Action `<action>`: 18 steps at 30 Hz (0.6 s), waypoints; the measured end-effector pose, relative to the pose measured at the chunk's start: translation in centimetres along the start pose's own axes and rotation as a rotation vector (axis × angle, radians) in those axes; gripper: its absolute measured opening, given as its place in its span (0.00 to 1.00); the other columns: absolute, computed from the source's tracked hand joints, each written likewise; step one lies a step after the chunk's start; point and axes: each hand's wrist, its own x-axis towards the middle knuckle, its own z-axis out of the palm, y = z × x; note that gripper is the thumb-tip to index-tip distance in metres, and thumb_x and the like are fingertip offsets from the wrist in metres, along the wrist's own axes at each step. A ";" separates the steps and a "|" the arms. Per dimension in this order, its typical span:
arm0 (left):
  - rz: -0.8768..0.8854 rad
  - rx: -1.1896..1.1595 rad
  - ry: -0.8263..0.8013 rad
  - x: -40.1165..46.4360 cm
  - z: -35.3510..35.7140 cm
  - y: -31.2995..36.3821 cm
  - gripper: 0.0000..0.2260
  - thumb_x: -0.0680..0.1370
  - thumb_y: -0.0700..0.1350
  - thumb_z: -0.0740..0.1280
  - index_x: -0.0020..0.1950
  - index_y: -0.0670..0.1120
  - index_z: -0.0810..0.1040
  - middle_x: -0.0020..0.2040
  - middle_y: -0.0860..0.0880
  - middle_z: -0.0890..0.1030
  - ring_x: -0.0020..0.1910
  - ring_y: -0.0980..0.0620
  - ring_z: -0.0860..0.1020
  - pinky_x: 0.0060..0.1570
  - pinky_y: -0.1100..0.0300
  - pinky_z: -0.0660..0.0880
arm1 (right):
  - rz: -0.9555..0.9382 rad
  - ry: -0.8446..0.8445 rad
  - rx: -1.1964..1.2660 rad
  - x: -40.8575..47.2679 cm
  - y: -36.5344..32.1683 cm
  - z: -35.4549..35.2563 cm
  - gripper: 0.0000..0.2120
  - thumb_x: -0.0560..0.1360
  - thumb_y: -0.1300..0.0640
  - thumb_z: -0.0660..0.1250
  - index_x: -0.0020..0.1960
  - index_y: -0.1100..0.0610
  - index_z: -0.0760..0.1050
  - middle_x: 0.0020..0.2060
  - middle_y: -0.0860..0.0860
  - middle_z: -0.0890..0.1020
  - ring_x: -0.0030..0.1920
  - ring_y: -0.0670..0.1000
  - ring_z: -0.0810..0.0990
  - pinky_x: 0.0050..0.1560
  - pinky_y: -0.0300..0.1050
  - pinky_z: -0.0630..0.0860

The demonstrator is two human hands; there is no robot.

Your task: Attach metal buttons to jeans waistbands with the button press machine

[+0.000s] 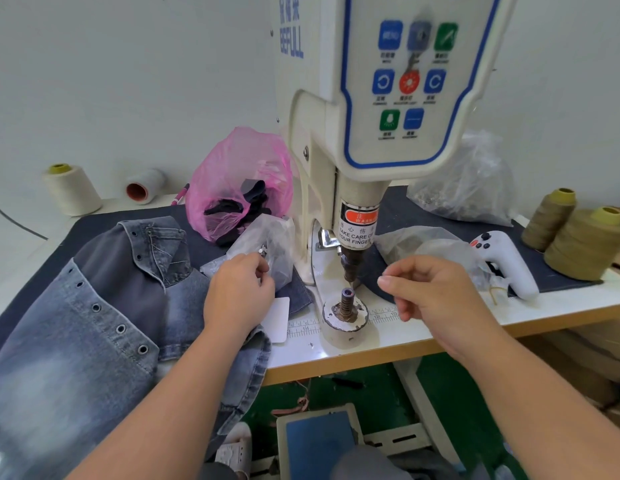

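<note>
- My right hand (429, 292), fingers curled and pinching something too small to tell, is nearer the lower die (347, 299), frame centre.
- My left hand (241, 292) fingers the clear bag (267, 244); whether it holds anything, I cannot tell.

Faded grey-blue jeans (93, 306), cream button press machine (388, 98) with blue-edged panel, pink bag (239, 174), olive thread cones (578, 244).

1. The button press machine (357, 161) stands at the centre of the frame on the surface (388, 344), its lower die (346, 306) below the head.
2. The jeans (93, 323) lie at lower left, hanging over the surface's front edge.
3. Two bags (239, 181) sit left of the machine; a third bag (468, 181) lies behind it to the right.
4. Thread cones (578, 240) stand at far right; two more spools (72, 190) at upper left.
5. The left hand (239, 296) is left of the die, the right hand (429, 296) right of it.
</note>
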 end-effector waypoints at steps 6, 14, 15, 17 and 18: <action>-0.002 -0.005 -0.002 0.0 -0.1 0.0 0.08 0.76 0.41 0.64 0.52 0.45 0.80 0.47 0.48 0.81 0.46 0.47 0.76 0.43 0.53 0.73 | 0.110 -0.010 0.261 -0.5 0.2 1.7 0.13 0.73 0.69 0.71 0.34 0.55 0.86 0.25 0.52 0.78 0.26 0.46 0.75 0.29 0.38 0.76; 0.003 -0.011 0.001 0.0 -0.1 0.1 0.07 0.76 0.41 0.64 0.51 0.45 0.80 0.47 0.49 0.80 0.45 0.48 0.76 0.42 0.54 0.73 | 0.205 -0.047 0.350 -0.8 0.1 2.2 0.14 0.75 0.67 0.70 0.34 0.55 0.85 0.28 0.53 0.79 0.26 0.47 0.76 0.28 0.38 0.75; 0.002 -0.010 -0.001 0.0 -0.1 0.1 0.07 0.76 0.41 0.64 0.51 0.45 0.80 0.47 0.49 0.80 0.45 0.48 0.76 0.42 0.54 0.73 | 0.208 -0.062 0.338 -0.8 0.1 2.3 0.15 0.75 0.67 0.69 0.34 0.55 0.85 0.28 0.53 0.79 0.26 0.47 0.75 0.27 0.38 0.75; 0.002 -0.008 -0.002 0.0 0.0 0.0 0.07 0.76 0.41 0.64 0.51 0.45 0.80 0.47 0.49 0.80 0.45 0.48 0.76 0.42 0.54 0.72 | 0.209 -0.086 0.311 -0.9 0.0 2.4 0.15 0.76 0.66 0.69 0.35 0.53 0.85 0.29 0.53 0.79 0.26 0.47 0.74 0.26 0.39 0.74; 0.001 -0.008 -0.002 0.0 0.0 0.0 0.07 0.76 0.41 0.64 0.51 0.46 0.80 0.47 0.49 0.80 0.45 0.48 0.76 0.42 0.54 0.71 | 0.210 -0.092 0.307 -1.0 0.0 2.5 0.14 0.76 0.65 0.70 0.35 0.53 0.85 0.29 0.53 0.79 0.26 0.46 0.74 0.26 0.39 0.73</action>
